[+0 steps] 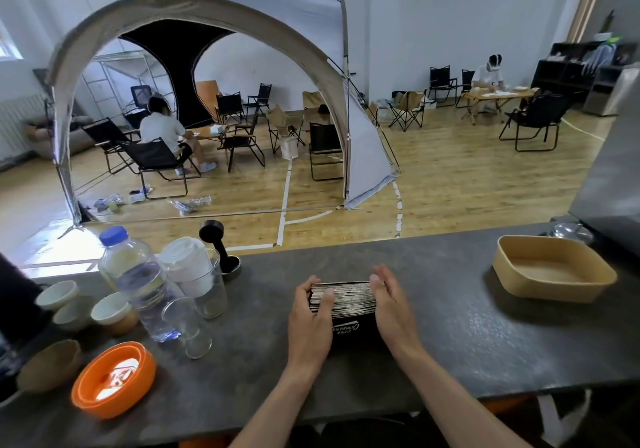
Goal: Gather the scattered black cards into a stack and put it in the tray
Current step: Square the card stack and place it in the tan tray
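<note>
Both bare forearms reach over grey counter (450, 326). Left hand (311, 312) grips thick stack of black cards (343, 297) mid-counter; right hand (391, 305) presses flat, fingers straight. Stack light, slick, prone to splaying: clamp short ends. Tan cardboard tray (554, 290) well right.

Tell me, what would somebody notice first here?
Probably the stack of black cards mid-counter, squeezed between the left hand and right hand. Next, the brown tray at the right, and the bright orange bowl at the near left.
</note>
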